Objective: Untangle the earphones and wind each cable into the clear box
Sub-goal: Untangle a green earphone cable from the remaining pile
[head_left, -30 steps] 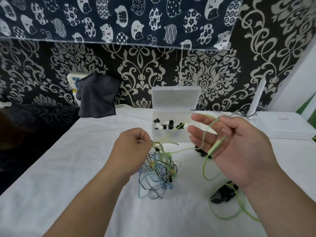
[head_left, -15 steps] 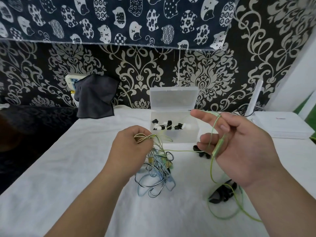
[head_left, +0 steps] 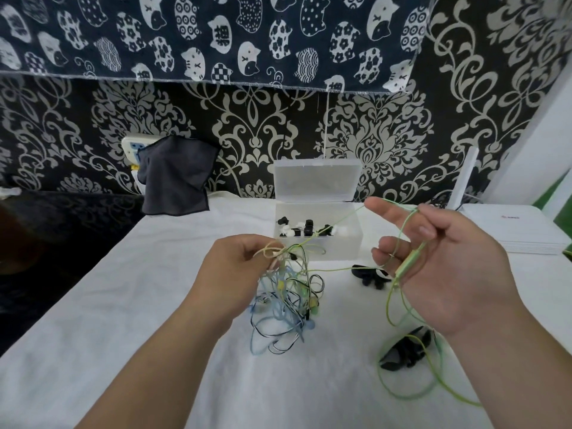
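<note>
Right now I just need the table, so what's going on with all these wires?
A person is untangling earphones. The left hand pinches the top of a tangled bundle of blue, black and yellowish cables, lifting it off the white tablecloth. The right hand has a green cable looped over its fingers. The clear box behind stands open.

Place: a room in a home.
Signs: damask wallpaper (head_left: 380,140); cat-print cloth (head_left: 216,35) hung above it; white-sheeted table (head_left: 123,305) below; wall socket (head_left: 131,147) beside the cloth.
</note>
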